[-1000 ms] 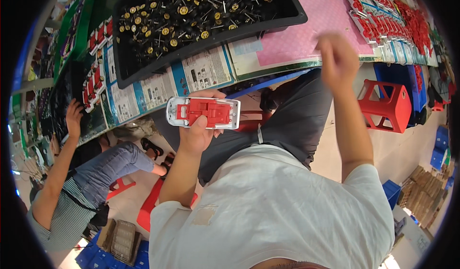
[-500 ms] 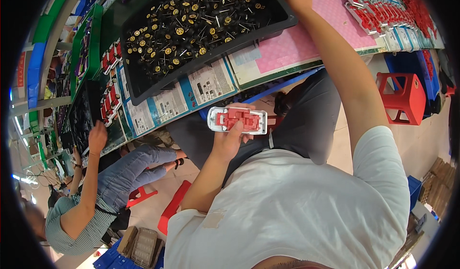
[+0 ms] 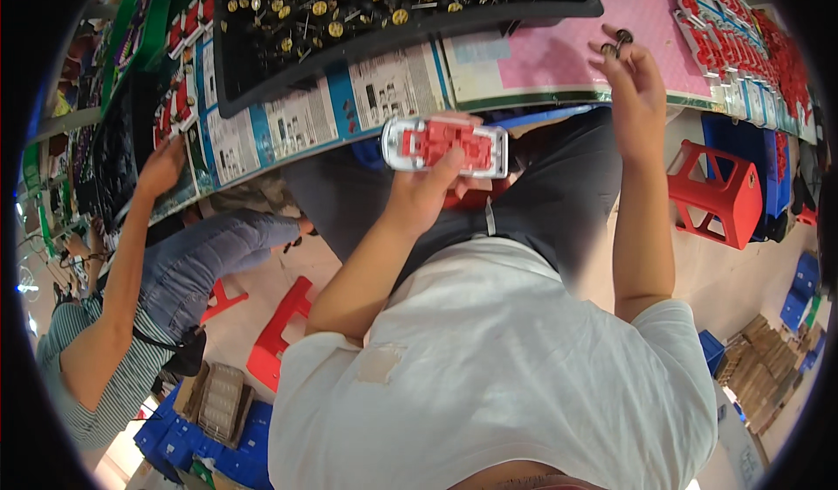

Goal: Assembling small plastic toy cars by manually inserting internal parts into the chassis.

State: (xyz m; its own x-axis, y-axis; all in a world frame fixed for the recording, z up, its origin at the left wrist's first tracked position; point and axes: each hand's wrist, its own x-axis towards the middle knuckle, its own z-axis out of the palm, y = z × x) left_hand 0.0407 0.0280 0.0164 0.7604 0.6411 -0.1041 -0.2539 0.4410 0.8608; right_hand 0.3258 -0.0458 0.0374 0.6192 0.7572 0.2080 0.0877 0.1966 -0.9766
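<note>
Above dark trousers (image 3: pixel 559 193), the left hand (image 3: pixel 419 200) held a red-and-white toy vehicle body (image 3: pixel 419 142), fingers curled under it, thumb pressed across the red part. Farther out to the right, the right hand (image 3: pixel 639 89) pinched a wheel pair (image 3: pixel 623 36) between its fingers, near a pink sheet (image 3: pixel 559 64). Beyond, the worktop (image 3: pixel 476 82) carried a black tray (image 3: pixel 288 84) of yellow-hubbed wheels (image 3: pixel 335 29) and, at far right, rows of red-and-white parts (image 3: pixel 711 36).
</note>
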